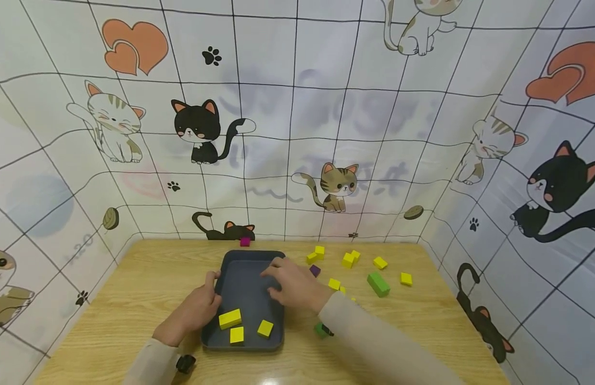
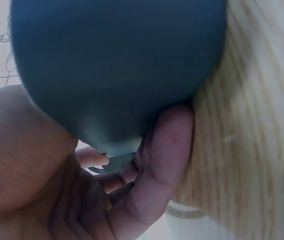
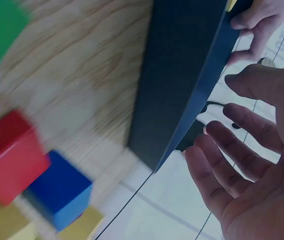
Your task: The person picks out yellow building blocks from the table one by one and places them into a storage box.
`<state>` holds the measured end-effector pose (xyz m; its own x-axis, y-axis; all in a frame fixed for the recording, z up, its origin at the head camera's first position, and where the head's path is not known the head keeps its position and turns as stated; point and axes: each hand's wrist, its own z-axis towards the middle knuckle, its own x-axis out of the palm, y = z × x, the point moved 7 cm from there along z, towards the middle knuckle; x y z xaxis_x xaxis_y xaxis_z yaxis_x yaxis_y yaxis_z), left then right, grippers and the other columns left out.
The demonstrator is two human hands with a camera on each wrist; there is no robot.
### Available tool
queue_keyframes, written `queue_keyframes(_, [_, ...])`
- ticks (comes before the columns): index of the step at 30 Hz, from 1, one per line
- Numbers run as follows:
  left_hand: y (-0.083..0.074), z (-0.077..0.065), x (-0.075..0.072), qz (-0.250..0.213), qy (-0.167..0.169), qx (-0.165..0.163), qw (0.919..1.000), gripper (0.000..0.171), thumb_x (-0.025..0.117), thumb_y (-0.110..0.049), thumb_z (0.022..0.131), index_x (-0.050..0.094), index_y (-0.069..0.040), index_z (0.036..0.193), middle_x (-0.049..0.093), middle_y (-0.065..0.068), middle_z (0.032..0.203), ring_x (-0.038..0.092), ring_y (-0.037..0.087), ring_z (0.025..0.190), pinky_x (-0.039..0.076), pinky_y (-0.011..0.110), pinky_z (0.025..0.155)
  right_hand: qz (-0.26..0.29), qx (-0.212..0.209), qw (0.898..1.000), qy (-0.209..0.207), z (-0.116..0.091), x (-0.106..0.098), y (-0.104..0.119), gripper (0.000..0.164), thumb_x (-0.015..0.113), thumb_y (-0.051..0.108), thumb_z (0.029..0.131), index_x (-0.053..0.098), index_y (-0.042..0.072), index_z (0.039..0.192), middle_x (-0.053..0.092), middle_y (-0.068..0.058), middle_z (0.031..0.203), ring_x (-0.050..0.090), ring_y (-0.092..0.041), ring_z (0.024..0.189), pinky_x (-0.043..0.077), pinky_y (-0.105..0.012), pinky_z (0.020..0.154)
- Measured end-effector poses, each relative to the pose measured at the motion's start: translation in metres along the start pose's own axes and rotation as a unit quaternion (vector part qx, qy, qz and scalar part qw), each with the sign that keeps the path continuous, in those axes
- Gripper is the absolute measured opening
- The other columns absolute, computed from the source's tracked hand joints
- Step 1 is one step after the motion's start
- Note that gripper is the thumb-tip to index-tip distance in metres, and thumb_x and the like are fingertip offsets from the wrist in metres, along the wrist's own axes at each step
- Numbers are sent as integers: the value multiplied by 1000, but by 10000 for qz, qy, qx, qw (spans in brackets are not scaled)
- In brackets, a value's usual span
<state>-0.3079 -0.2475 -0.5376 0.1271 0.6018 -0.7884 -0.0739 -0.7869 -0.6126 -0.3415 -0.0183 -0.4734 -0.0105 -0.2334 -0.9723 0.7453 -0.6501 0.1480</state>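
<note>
The grey tray point(image 1: 249, 280) lies before me, a little left of the middle, with its long axis running away from me and its short end turned to my body. In its near half are 3 yellow blocks point(image 1: 237, 335), and its far half is bare. Of my hands, the left hand point(image 1: 198, 307) holds the tray at the left long side, its fingers bent around the wall. The right hand point(image 1: 297, 283) is over the right long side, with fingers apart and only lightly bent, and I see nothing in it; if a fingertip touches the tray, I cannot tell. The relation which matters most, I judge, is that the loose blocks lie to the right of the tray, so the right hand is nearer to them. Just behind this hand is a purple block point(image 1: 315, 271); farther right are a long green block point(image 1: 378, 284) and several loose yellow blocks point(image 1: 380, 262). Another green block point(image 1: 320, 330) is partly hidden under my right sleeve point(image 1: 374, 334). The right wrist view shows also a red block point(image 3: 12, 155) beside a blue block point(image 3: 59, 187). A magenta block point(image 1: 245, 242) sits at the far edge of the wooden desk point(image 1: 167, 267), near the wall covering point(image 1: 268, 123) with printed cats.
</note>
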Motion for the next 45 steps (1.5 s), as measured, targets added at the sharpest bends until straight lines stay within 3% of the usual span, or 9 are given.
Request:
queue_keyframes(5, [1,-1,-1,-4,-4,-68,10000,60,50,-8,106,24,-2,159,61,10,79,53,19,65,44,32,62,17,363,9993,9,-4,1,-25,43,78,33,96,72,24,138,65,2,137,63,-16,117,58,-22,77])
queue_keyframes(11, [-1,-1,-1,17,-9,9,10000,59,51,-7,105,25,-1,158,61,7,79,54,19,67,45,31,63,99,699,9975,-77,-10,-6,-57,44,77,24,95,72,20,138,64,-1,141,61,-23,128,61,-34,89])
queue_keyframes(17, [-1,1,0,-19,-42,51,10000,59,51,-7,106,25,-1,158,61,6,79,54,18,67,44,30,63,171,826,9961,-251,-15,-16,-84,43,78,24,95,71,18,138,65,-2,140,63,-24,126,60,-41,95])
queue_keyframes(22, [-1,3,1,119,-97,152,9998,57,50,-7,106,26,0,158,59,4,73,52,16,61,43,30,60,107,957,9951,-231,-18,-20,-102,46,79,24,95,70,17,140,65,-4,140,67,-23,115,60,-39,86])
queue_keyframes(29, [1,3,1,166,-165,205,9995,56,50,-7,106,28,0,156,60,5,73,52,17,62,43,31,60,260,1440,9892,-15,-17,-19,-126,49,79,25,96,68,19,143,62,-5,148,58,-31,138,53,-49,109])
queue_keyframes(36, [1,1,0,130,-188,168,9996,57,51,-7,106,28,-1,157,63,6,77,53,18,63,44,31,60,574,2002,9780,136,-17,-14,-146,52,80,26,96,65,25,146,57,-2,153,56,-28,138,53,-50,110])
queue_keyframes(45, [2,1,1,104,-173,105,9997,57,51,-8,106,28,-3,157,58,4,72,53,18,62,44,31,60,618,2026,9768,324,-9,-8,-157,52,82,19,94,67,18,144,63,-6,144,59,-29,133,52,-51,112])
